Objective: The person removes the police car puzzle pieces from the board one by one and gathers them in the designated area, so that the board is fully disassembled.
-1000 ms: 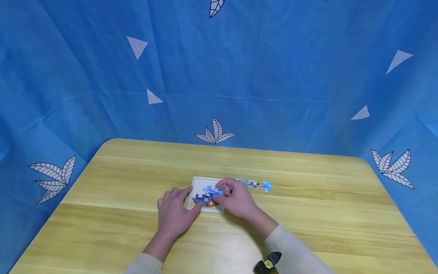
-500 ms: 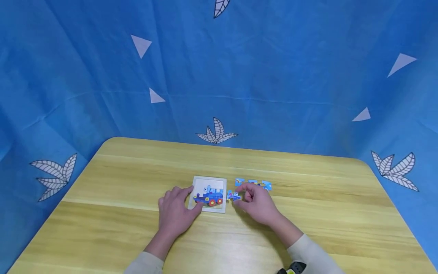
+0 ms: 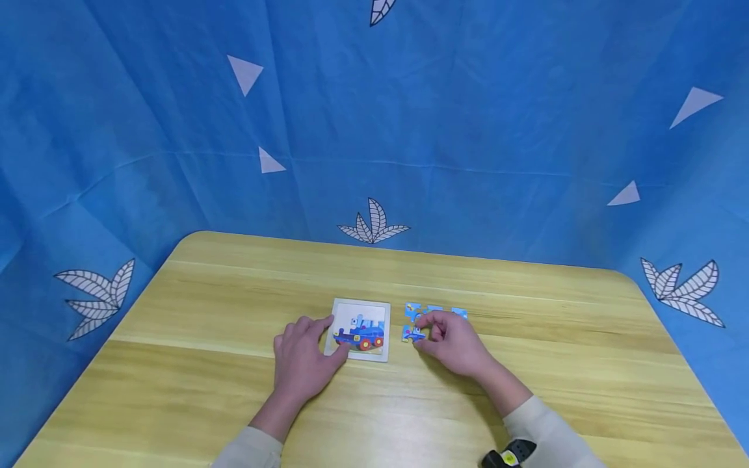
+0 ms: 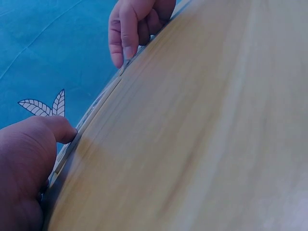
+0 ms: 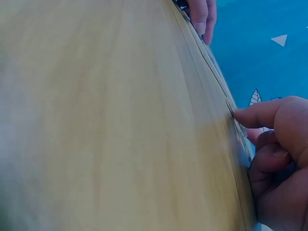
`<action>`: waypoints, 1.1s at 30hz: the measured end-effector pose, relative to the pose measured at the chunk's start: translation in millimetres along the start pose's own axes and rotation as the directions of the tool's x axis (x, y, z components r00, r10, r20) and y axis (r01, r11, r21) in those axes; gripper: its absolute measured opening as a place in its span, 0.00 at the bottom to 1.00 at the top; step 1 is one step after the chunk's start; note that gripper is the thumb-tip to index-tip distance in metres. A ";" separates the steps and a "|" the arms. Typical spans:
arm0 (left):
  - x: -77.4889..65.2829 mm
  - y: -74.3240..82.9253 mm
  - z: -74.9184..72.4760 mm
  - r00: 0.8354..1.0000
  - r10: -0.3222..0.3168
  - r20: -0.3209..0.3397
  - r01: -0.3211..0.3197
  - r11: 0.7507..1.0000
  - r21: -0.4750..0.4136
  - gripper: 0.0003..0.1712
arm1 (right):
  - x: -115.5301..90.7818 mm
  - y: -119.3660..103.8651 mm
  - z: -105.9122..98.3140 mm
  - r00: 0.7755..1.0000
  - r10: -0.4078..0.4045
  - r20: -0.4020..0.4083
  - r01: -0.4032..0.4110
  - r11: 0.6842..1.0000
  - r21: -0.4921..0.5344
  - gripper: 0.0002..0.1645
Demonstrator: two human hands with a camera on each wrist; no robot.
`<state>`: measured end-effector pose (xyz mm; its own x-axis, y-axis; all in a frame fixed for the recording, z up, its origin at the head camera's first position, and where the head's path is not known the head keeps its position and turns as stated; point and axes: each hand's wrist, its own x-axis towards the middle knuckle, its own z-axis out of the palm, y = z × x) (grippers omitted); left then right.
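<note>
The right hand (image 3: 453, 343) apparently pinches a puzzle piece (image 3: 410, 334); left of that grip, the spread left hand (image 3: 305, 359) touches a puzzle tray (image 3: 387, 330).

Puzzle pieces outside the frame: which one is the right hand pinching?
The loose piece nearest the person, just right of the frame: the right hand has finger and thumb on it. The other pieces lie farther back.

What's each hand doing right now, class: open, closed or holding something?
Left hand: open, thumb and finger touching the puzzle frame.
Right hand: closed, pinching a puzzle piece.
</note>
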<state>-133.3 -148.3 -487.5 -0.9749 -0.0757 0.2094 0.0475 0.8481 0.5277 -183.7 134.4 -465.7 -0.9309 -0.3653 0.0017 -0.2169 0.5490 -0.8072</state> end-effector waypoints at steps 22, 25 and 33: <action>-0.8 4.3 -3.3 1.000 -0.016 0.022 0.016 1.000 0.009 0.37 | -3.3 -8.9 8.2 0.994 0.012 -0.107 -0.001 0.995 0.102 0.14; -1.3 4.6 -3.5 0.999 -0.021 0.027 0.020 1.000 0.010 0.37 | -4.1 -16.4 16.8 0.991 0.010 -0.131 0.010 0.988 0.155 0.17; -1.6 3.7 -3.4 1.000 -0.013 0.027 0.012 1.000 0.020 0.37 | 0.4 -48.9 41.7 0.990 -0.027 -0.141 0.059 0.972 0.226 0.23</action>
<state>-130.8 -146.8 -483.1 -0.9809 -0.0726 0.1806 0.0312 0.8571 0.5141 -161.1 76.1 -450.9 -0.9567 -0.2707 0.1067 -0.1991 0.3421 -0.9183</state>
